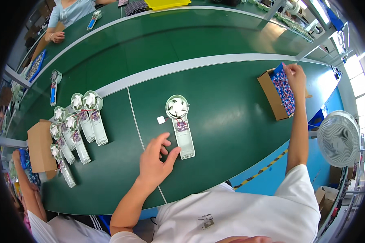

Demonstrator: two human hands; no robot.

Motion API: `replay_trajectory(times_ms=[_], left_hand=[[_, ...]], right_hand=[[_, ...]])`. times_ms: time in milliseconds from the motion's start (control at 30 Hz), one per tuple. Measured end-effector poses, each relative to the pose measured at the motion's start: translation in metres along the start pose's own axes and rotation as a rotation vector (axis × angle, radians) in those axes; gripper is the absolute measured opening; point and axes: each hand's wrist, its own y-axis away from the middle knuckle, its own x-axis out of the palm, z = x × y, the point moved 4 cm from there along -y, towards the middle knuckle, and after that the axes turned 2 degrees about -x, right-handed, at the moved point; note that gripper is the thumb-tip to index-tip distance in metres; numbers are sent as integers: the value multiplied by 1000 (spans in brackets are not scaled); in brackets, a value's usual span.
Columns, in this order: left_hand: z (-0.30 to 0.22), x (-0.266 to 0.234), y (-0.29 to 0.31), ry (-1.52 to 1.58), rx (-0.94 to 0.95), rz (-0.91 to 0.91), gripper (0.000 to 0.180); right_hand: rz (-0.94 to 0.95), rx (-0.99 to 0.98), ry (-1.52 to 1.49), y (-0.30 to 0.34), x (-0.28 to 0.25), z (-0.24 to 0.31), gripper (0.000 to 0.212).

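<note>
A pale green handheld fan housing lies open on the green table, its white blades at the far end and a small purple circuit board in the handle. A small white square lies left of it. Close to the handle's left side, my left hand is open, thumb and fingers apart, holding nothing. My right hand is over the far end of a cardboard box with a blue lining, full of small pink and blue pieces. Its fingers are pinched together; what they hold is unclear.
Several similar fan housings lie grouped at left, beside another cardboard box. One housing with a blue cell lies farther back. A white rail crosses the table. A white round fan stands at right. Other people sit at far left and lower left.
</note>
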Motion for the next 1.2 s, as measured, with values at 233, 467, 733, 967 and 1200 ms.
replay_trajectory(times_ms=[233, 467, 733, 967, 1200], left_hand=[[-14, -12, 2, 67, 8, -143, 40], [-53, -8, -13, 126, 142, -86, 40], [-43, 4, -10, 112, 237, -282, 35], [-34, 15, -7, 55, 320, -284, 21], [-27, 14, -6, 48, 364, -288, 24]], right_hand=[[175, 254, -1778, 39, 31, 108, 9], [1055, -110, -1259, 127, 38, 253, 7], [889, -549, -964, 171, 32, 287, 25], [976, -478, -984, 173, 32, 285, 23], [1307, -21, -1266, 169, 44, 264, 10]])
